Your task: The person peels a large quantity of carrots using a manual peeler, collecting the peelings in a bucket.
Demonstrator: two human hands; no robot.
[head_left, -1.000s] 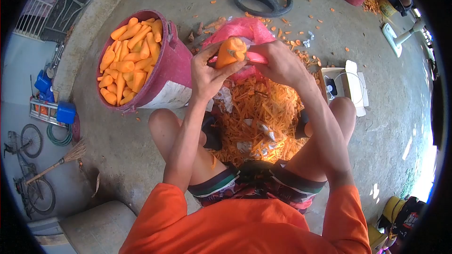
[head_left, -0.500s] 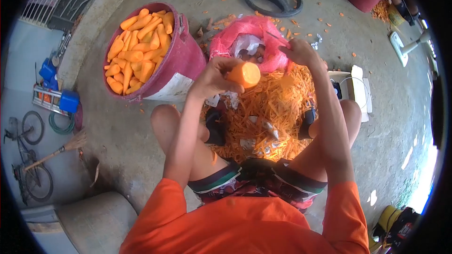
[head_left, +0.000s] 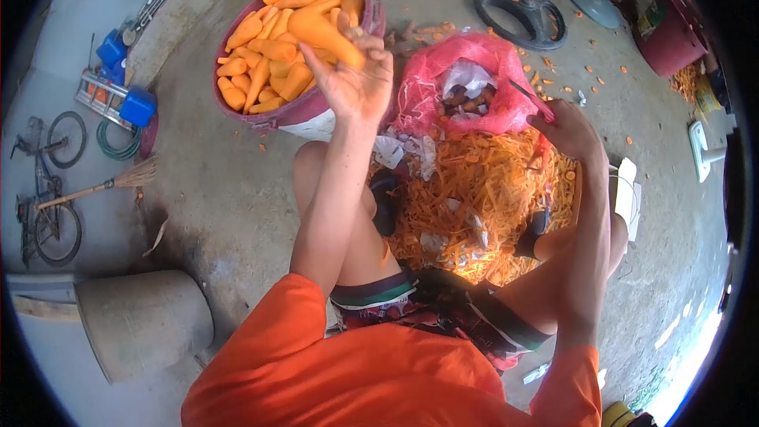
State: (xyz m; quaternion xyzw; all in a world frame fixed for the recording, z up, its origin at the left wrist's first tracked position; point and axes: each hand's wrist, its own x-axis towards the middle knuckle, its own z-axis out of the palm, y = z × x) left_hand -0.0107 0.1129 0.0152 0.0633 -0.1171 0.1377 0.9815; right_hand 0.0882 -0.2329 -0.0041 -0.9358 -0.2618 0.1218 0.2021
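Note:
My left hand [head_left: 360,83] is raised at the near rim of the maroon tub [head_left: 375,16], palm up with the thumb and fingers apart. A peeled orange carrot [head_left: 322,35] lies across the palm and fingers, its thick end toward the tub, with no grip closed around it. My right hand [head_left: 571,130] is closed around a pink-handled knife [head_left: 541,107], its thin blade pointing up and left over the pink mesh sack [head_left: 427,71]. Brown unpeeled roots [head_left: 473,103] show inside the sack's mouth. Peeled carrots [head_left: 277,49] fill the tub.
A heap of orange peelings [head_left: 482,182] lies between my feet. Round black stand base [head_left: 518,16] and another tub [head_left: 672,32] stand beyond. An open white box [head_left: 627,194] is at right. A broom [head_left: 130,174], bicycle [head_left: 51,182] and grey cylinder [head_left: 146,320] are at left.
My left hand has moved from above the peelings to the tub, its fingers opening from around the carrot. My right hand keeps the knife near the sack. The view has shifted.

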